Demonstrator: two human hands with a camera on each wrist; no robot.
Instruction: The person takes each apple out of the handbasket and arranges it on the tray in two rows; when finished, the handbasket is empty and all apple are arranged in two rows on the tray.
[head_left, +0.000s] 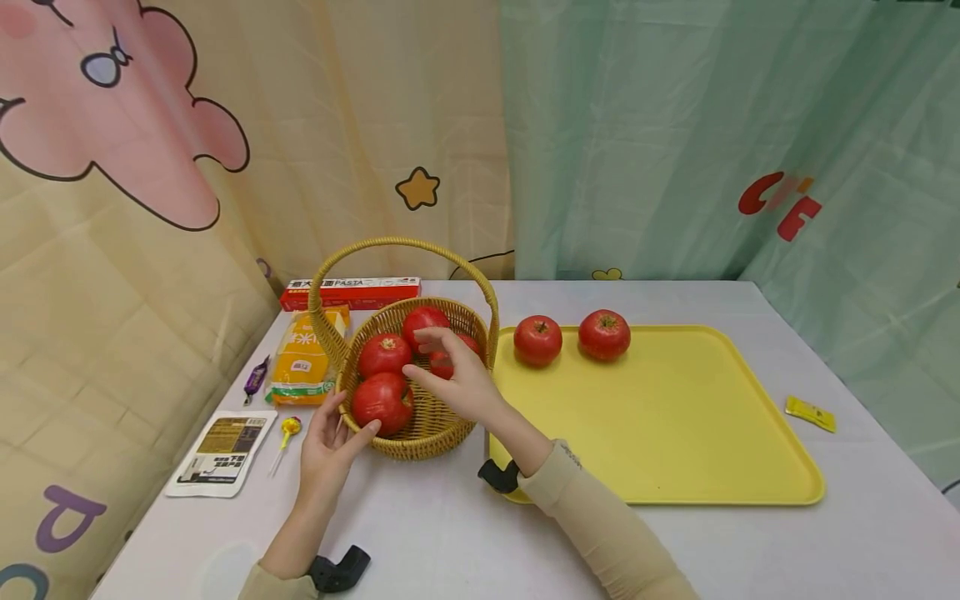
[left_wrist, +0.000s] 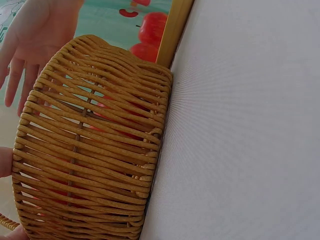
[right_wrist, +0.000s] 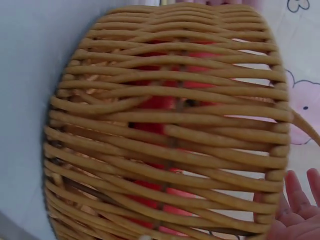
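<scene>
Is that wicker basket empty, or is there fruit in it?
Not empty: the wicker basket holds four red fruits, seen from above.

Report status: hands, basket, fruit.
Left hand open, steadying wicker basket rim. Right hand open, reaching over red fruit in basket. Two more red fruits on yellow tray. Nothing obstructing.

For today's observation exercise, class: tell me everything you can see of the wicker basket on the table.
The wicker basket is round, woven of tan cane with gaps between the strands, and has one arched handle. It stands upright on the white table, left of the yellow tray. Four red apples lie inside. The left hand touches its near rim; the right hand reaches in over the apples.
</scene>
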